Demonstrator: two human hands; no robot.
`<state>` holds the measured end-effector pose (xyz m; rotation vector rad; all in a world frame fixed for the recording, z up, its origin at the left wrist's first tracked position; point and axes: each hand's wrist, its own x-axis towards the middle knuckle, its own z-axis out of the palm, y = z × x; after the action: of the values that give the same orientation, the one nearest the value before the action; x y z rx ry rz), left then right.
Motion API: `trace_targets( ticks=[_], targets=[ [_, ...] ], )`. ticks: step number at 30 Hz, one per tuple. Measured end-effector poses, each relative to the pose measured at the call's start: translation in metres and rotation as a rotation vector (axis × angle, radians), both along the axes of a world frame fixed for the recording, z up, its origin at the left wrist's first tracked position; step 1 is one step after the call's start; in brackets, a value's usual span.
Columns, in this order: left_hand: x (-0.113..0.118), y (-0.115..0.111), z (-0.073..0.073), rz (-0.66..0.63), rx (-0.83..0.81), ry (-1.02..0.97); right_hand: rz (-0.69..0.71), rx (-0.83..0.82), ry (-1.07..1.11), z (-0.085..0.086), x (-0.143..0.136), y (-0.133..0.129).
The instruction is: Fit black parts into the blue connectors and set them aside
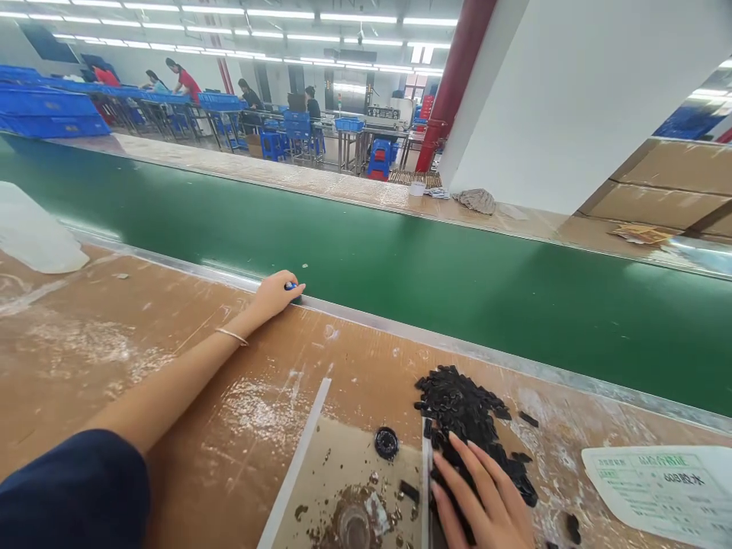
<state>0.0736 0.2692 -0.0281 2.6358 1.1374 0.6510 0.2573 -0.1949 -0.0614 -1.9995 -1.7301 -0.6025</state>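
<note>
My left hand reaches to the near edge of the green conveyor belt, its fingers closed round a small blue object. Lower right, my right hand lies over a pile of small black pieces with its fingers stretched out. Left of that hand, a small round black dish rests on a stained sheet edged with white tape. One black piece lies on the sheet near my right fingers.
A white label-bearing container stands at the right and a white object at the left. Blue crates are stacked beyond the belt. Several people work at far tables. A red pipe rises beside a white pillar.
</note>
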Motion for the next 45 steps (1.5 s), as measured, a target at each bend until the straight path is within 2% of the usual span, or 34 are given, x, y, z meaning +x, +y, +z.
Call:
trace_targets(
  ticks=[5, 10, 12, 14, 18, 22, 26, 29, 32, 39, 45],
  targets=[
    [-0.022, -0.074, -0.006, -0.188, 0.028, -0.016, -0.076, -0.057, 0.141, 0.01, 0.008, 0.036],
    [-0.049, -0.163, -0.011, -0.326, 0.033, -0.006, -0.067, -0.166, 0.221, -0.003, 0.017, 0.053],
    [-0.055, -0.188, -0.008, -0.393, 0.019, 0.02, -0.061, -0.193, 0.245, -0.01, 0.022, 0.053],
    [-0.058, -0.201, -0.002, -0.453, 0.003, 0.052, -0.049, -0.201, 0.266, -0.014, 0.025, 0.052],
    [-0.062, -0.203, 0.011, -0.535, -0.038, 0.1, 0.015, -0.178, 0.279, -0.015, 0.022, 0.052],
    [-0.071, -0.196, 0.02, -0.613, -0.123, 0.121, 0.051, -0.119, 0.253, -0.005, 0.014, 0.052],
    [-0.076, -0.191, 0.018, -0.672, -0.116, 0.133, 0.068, -0.078, 0.22, 0.003, 0.013, 0.048],
    [-0.075, -0.189, 0.015, -0.696, -0.111, 0.121, 0.079, -0.033, 0.191, 0.002, 0.015, 0.046],
    [-0.072, -0.19, 0.012, -0.696, -0.053, 0.065, 0.085, -0.008, 0.17, -0.001, 0.014, 0.043],
    [-0.064, -0.211, 0.009, -0.633, 0.115, -0.195, 0.083, -0.096, 0.177, -0.002, -0.004, 0.032],
    [-0.058, -0.235, 0.007, -0.712, 0.079, -0.392, 0.089, -0.072, 0.181, -0.007, -0.013, 0.023]
  ],
)
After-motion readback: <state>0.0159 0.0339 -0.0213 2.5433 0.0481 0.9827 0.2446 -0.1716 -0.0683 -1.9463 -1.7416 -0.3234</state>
